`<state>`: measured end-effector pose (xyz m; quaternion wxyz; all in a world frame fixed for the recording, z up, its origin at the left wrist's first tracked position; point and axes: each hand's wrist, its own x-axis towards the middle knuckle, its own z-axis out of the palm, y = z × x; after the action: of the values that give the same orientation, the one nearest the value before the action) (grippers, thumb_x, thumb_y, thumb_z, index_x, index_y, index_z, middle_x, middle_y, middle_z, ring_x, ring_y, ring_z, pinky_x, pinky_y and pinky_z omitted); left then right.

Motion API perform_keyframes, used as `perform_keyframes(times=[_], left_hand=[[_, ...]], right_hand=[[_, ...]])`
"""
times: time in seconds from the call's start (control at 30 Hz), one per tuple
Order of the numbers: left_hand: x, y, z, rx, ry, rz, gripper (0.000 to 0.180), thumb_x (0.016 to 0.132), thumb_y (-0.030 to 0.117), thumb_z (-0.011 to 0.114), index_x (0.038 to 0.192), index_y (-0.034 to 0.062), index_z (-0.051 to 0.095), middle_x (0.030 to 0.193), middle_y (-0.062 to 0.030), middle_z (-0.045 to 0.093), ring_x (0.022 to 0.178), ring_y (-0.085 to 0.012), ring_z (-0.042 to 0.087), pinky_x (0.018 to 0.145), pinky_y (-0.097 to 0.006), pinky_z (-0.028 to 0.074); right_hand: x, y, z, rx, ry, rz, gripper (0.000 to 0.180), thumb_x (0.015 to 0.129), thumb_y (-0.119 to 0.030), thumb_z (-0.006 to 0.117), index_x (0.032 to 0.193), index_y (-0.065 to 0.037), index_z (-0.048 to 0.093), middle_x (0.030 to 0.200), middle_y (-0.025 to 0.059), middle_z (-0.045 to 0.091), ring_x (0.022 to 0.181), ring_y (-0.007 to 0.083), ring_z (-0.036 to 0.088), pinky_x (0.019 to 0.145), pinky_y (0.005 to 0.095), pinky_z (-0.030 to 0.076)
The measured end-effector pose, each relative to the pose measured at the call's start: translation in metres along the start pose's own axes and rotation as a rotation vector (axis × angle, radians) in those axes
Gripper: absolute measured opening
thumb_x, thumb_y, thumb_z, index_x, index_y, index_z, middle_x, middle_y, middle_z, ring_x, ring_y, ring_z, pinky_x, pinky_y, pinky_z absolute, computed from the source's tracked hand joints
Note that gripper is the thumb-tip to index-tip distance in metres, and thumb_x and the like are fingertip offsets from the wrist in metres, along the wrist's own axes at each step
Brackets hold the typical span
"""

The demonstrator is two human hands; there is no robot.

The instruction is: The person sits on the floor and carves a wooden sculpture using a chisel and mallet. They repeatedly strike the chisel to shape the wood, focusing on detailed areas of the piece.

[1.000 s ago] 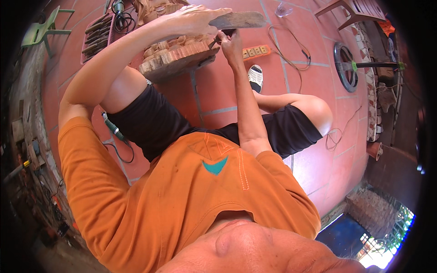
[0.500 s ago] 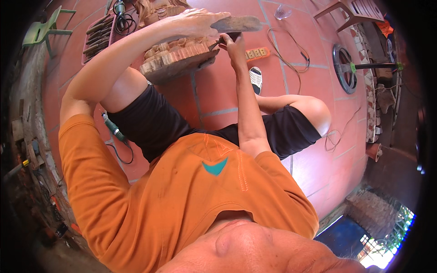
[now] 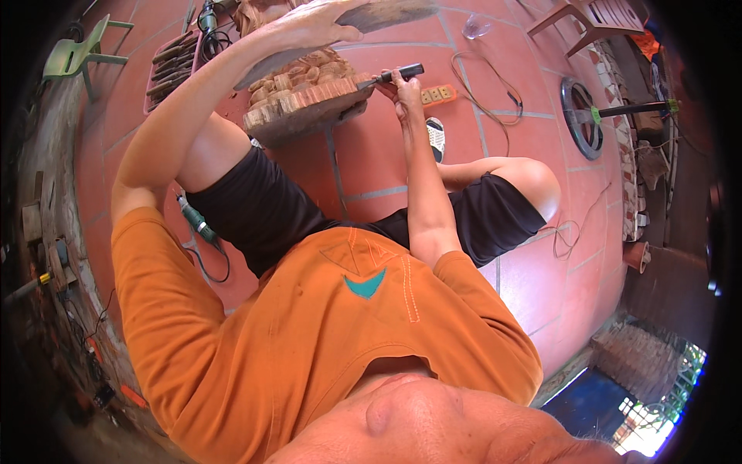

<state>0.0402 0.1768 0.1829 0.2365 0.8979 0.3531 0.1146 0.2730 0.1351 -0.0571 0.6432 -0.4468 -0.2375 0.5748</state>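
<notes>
Gripping a dark-handled chisel (image 3: 396,75), the right hand (image 3: 400,87) is closed round the handle, its metal tip set against the edge of the carving (image 3: 305,97). Left hand (image 3: 325,23) lies flat and spread over the top of a wide, curved wooden slab (image 3: 386,11), fingers laid across the surface rather than curled round it.

Underneath everything runs a floor (image 3: 525,93) of large red-brown tiles with pale grout lines. On it the person sits in an orange shirt and black shorts, knees bent, the work raised in front of them. Across the far right stands a low brick wall (image 3: 622,162), rough and weathered.

Next in size, the carving is a thick block of pale wood, its face cut into chunky rounded relief, its underside dark and coarse; it sits just under the slab, between the two hands. A round black wheel-like ring (image 3: 581,116) lies on the tiles to the right. A green plastic chair (image 3: 73,58) stands at far left. A pink tray (image 3: 174,66) of long dark tools rests left of the carving. A green power tool (image 3: 197,224) with a black cord lies by the left thigh. Thin cable (image 3: 487,85) loops near a small orange socket strip (image 3: 437,94).
</notes>
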Motion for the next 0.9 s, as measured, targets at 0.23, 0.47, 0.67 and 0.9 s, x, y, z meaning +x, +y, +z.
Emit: perform_keyframes(times=[0.23, 0.47, 0.67, 0.9], left_hand=[[-0.002, 0.0, -0.003, 0.017, 0.034, 0.057, 0.069, 0.09, 0.03, 0.066, 0.149, 0.0057, 0.04, 0.123, -0.0301, 0.063, 0.111, -0.041, 0.064, 0.095, -0.046, 0.05], [-0.023, 0.011, -0.014, -0.091, 0.275, 0.037, 0.069, 0.091, 0.031, 0.067, 0.148, 0.0027, 0.042, 0.126, -0.0228, 0.064, 0.11, -0.0335, 0.065, 0.095, -0.042, 0.051], [-0.038, -0.028, -0.031, -0.915, 0.3, -0.152, 0.073, 0.089, 0.037, 0.071, 0.144, -0.0025, 0.045, 0.111, -0.0147, 0.066, 0.1, -0.0219, 0.066, 0.089, -0.037, 0.054], [-0.082, -0.003, -0.051, -0.861, 0.249, -0.388, 0.05, 0.092, 0.03, 0.065, 0.131, 0.0005, 0.055, 0.083, -0.0077, 0.065, 0.065, -0.0143, 0.063, 0.059, -0.028, 0.051]], right_hand=[[-0.017, -0.031, 0.02, -0.2, 0.011, -0.245, 0.028, 0.095, -0.005, 0.065, 0.114, -0.002, 0.045, 0.093, 0.0119, 0.067, 0.077, 0.0243, 0.072, 0.07, 0.0362, 0.065], [-0.025, -0.058, 0.045, -0.291, -0.109, -0.307, 0.029, 0.092, -0.006, 0.069, 0.111, -0.004, 0.048, 0.093, 0.0105, 0.064, 0.078, 0.0235, 0.072, 0.068, 0.0338, 0.063], [0.001, -0.098, 0.098, -0.576, -0.492, -0.322, 0.055, 0.086, -0.019, 0.078, 0.13, -0.002, 0.05, 0.105, 0.0118, 0.067, 0.091, 0.0195, 0.069, 0.077, 0.0345, 0.06], [0.035, -0.12, 0.105, -1.047, -0.851, -0.203, 0.048, 0.087, -0.029, 0.079, 0.125, -0.006, 0.06, 0.104, 0.0042, 0.068, 0.094, 0.0134, 0.066, 0.084, 0.0308, 0.058]])
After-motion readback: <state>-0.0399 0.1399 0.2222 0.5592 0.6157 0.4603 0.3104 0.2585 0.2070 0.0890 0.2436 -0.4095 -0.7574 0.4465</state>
